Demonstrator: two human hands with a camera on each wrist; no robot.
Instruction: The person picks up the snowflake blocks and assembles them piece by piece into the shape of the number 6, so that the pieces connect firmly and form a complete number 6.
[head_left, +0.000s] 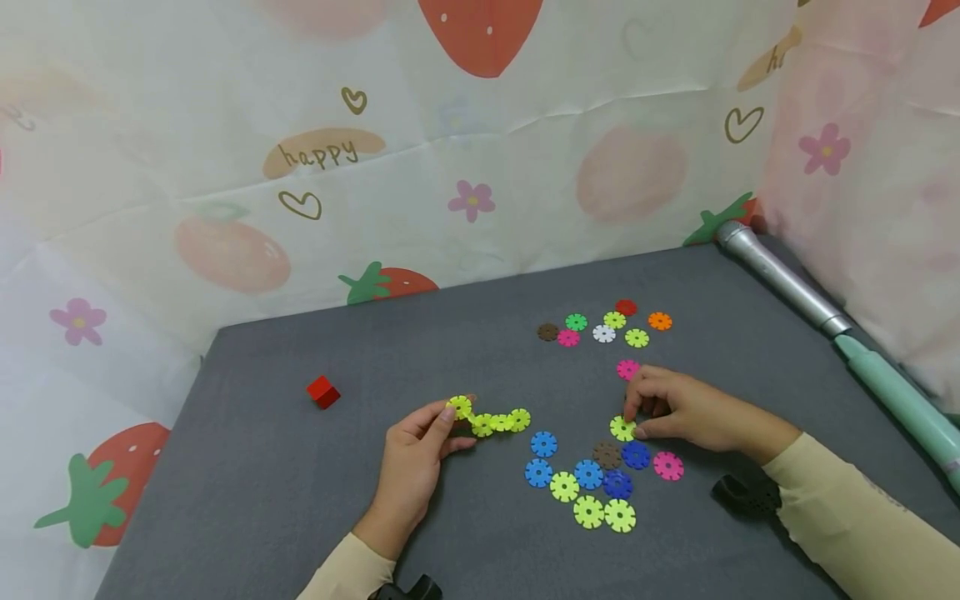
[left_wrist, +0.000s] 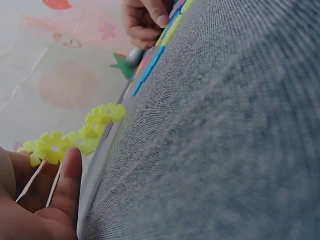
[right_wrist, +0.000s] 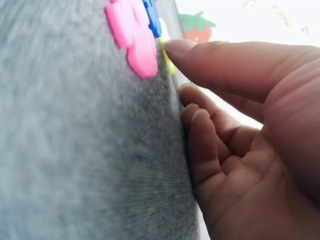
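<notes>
My left hand (head_left: 416, 454) pinches one end of a chain of yellow-green notched plastic discs (head_left: 500, 422) between thumb and fingers. The discs are slotted into one another, and the chain (left_wrist: 90, 131) points away from the palm in the left wrist view. Over on the right, my right hand (head_left: 678, 408) has its thumb and forefinger at the edge of a yellow-green disc (head_left: 621, 428) on the table. In the right wrist view the thumb meets that disc (right_wrist: 168, 57); the other fingers are curled, and part of the grip is hidden. A pink disc (head_left: 627, 369) lies just beyond this hand.
Loose blue discs (head_left: 588, 474), several yellow-green ones (head_left: 588, 512), a brown disc (head_left: 607, 455) and a pink one (head_left: 668, 466) lie between the hands. Mixed discs (head_left: 604, 333) lie farther back. A red cube (head_left: 323, 392) sits left; a silver-and-green tube (head_left: 787, 283) runs along the right edge.
</notes>
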